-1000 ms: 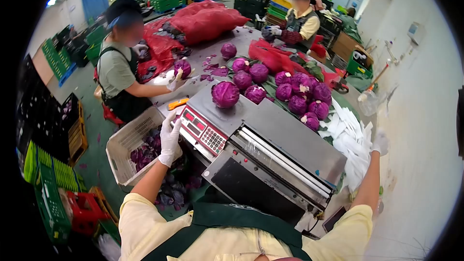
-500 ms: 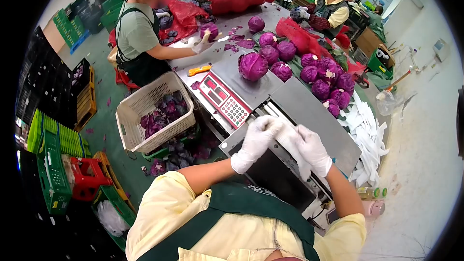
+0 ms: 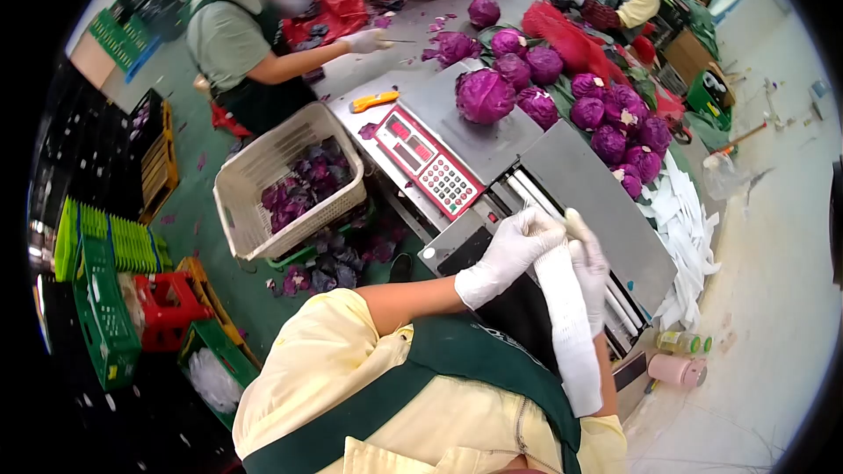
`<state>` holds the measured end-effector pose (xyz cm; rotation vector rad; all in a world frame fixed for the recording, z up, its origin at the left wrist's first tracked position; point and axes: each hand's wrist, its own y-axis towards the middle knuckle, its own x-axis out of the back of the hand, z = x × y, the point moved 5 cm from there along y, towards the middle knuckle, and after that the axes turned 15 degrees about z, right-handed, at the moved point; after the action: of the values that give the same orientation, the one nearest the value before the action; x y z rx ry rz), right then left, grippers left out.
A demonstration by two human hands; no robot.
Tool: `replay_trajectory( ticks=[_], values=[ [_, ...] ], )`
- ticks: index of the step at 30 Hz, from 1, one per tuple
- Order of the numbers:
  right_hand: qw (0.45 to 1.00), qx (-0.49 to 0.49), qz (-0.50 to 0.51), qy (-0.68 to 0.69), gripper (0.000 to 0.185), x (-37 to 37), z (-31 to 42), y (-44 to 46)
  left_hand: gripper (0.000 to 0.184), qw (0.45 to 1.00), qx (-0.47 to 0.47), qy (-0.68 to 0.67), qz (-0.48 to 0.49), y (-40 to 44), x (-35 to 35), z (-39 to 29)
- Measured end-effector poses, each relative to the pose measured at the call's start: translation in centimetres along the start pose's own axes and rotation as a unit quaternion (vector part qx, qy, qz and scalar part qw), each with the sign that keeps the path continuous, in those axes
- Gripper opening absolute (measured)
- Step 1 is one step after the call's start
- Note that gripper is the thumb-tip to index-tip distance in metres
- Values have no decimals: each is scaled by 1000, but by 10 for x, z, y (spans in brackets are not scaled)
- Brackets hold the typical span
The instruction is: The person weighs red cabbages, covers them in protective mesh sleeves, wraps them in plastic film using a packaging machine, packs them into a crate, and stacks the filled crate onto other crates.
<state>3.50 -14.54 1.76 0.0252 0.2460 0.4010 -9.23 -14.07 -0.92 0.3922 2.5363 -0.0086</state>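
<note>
Both gloved hands are close together over the front of the steel machine. My left hand [image 3: 512,256] pinches the upper end of a white mesh sleeve [image 3: 569,333], which hangs down in front of my right forearm. Behind the sleeve's top edge, my right hand [image 3: 590,268] closes on it, its fingers partly hidden. A large purple cabbage [image 3: 485,96] rests on the scale's plate [image 3: 439,127], behind the red and white keypad panel [image 3: 428,162]. Smaller purple cabbages [image 3: 608,142] lie beyond the machine, beside a pile of white sleeves [image 3: 683,241].
A cream crate [image 3: 230,202] with purple leaves stands at the left. An orange cutter [image 3: 373,102] lies by the scale. One co-worker [image 3: 230,39] stands at the upper left, another [image 3: 628,0] at the upper right. A pink bottle [image 3: 676,370] is at lower right.
From apart, my hands have come together, and a white sleeve is now held between them. The view has shifted. The left co-worker's hand no longer holds a cabbage.
</note>
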Motion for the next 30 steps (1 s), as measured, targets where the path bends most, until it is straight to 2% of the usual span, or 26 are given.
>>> replay_trajectory(
  ticks=[1, 2, 3, 4, 5, 7, 8, 9, 11, 13, 14, 16, 17, 18, 19, 20, 21, 22, 23, 26, 28, 29, 30],
  values=[
    [995, 65, 0, -75, 34, -8, -4, 5, 15, 999, 6, 42, 4, 4, 2, 3],
    [996, 72, -24, -57, 34, -18, -7, 12, 11, 999, 10, 35, -11, 6, 4, 0],
    [995, 79, -47, -38, 34, -25, -9, 18, 8, 967, -67, 242, -41, 8, 12, -12],
    [995, 75, -65, -8, 34, -21, -28, 23, 6, 945, -110, 302, -64, 8, 20, -18],
    [990, 69, -74, 100, 35, -33, -32, 30, 6, 916, -153, 359, -86, 8, 28, -29],
    [991, 20, -41, 125, 36, -39, -49, 41, 9, 892, -171, 412, -77, 7, 43, -45],
    [987, 43, -57, 142, 35, -51, -46, 48, 10, 899, -190, 390, -60, 9, 51, -52],
    [991, 26, -76, 102, 31, -52, -48, 51, 10, 906, -208, 367, -44, 11, 58, -56],
    [996, 4, -82, 26, 29, -52, -57, 59, 8, 960, -191, 204, -39, 18, 76, -47],
    [994, -2, -105, 40, 27, -54, -62, 64, 9, 995, -47, 72, -46, 23, 92, -39],
    [992, -6, -118, 54, 25, -57, -61, 68, 10, 999, -30, 13, -13, 30, 98, -35],
    [979, -9, -157, 132, 19, -61, -53, 72, 12, 998, -8, -11, 62, 37, 102, -35],
    [973, -4, -161, 165, 16, -58, -53, 72, 16, 995, 8, -32, 94, 40, 102, -34],
    [948, -39, -264, 171, 14, -49, -64, 71, 41, 983, 73, 136, 94, 40, 117, -39],
    [959, -29, -240, 147, 11, -46, -56, 65, 71, 936, -22, 348, 44, 50, 128, -60],
    [964, -12, -236, 124, 11, -42, -54, 61, 89, 876, -126, 465, -22, 62, 137, -89],
    [967, 5, -231, 103, 11, -39, -51, 58, 98, 846, -148, 508, -63, 79, 159, -100],
    [964, 27, -210, 159, 12, -41, -47, 57, 104, 814, -148, 547, -125, 99, 178, -106],
    [964, 29, -212, 160, 12, -43, -46, 56, 108, 805, -82, 563, -167, 120, 195, -103],
    [977, 16, -201, 66, 13, -54, -34, 60, 105, 816, -54, 556, -152, 168, 225, -91],
    [979, 5, -200, 45, 13, -56, -34, 60, 95, 874, -2, 478, -87, 186, 240, -82],
    [978, -6, -198, 61, 12, -54, -41, 58, 95, 873, -8, 479, -91, 191, 252, -74],
    [978, -11, -207, 36, 13, -63, -31, 61, 89, 917, -33, 384, -100, 195, 271, -63]
  ],
)
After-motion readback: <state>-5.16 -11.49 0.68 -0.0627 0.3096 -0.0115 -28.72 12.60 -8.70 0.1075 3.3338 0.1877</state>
